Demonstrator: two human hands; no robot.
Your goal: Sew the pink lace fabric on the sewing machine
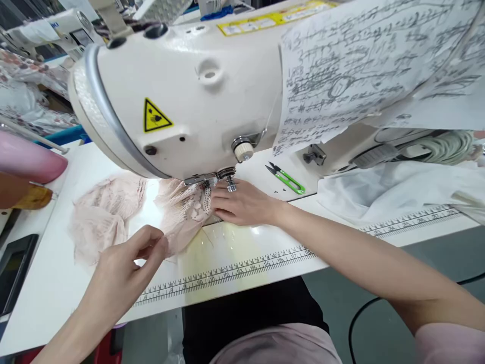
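Sheer pale pink fabric point(182, 215) with gathers and a lace trim point(200, 205) lies under the head of a white sewing machine point(170, 76). My left hand point(127, 263) pinches the near edge of this fabric between thumb and fingertips. Close to the needle area, my right hand point(244, 202) has its fingers bent together on the lace trim at the fabric's right side. Machine parts partly cover those fingers, and the needle itself is hidden. More of the pink fabric point(102, 217) lies bunched on the left of the table.
Green thread snips point(286, 178) lie right of my right hand, with white cloth point(379, 189) beyond. A ruler tape point(242, 273) runs along the table's front edge. Thread cones point(28, 156) and a dark phone-like device point(17, 270) are at far left. Handwritten paper point(364, 65) hangs on the machine.
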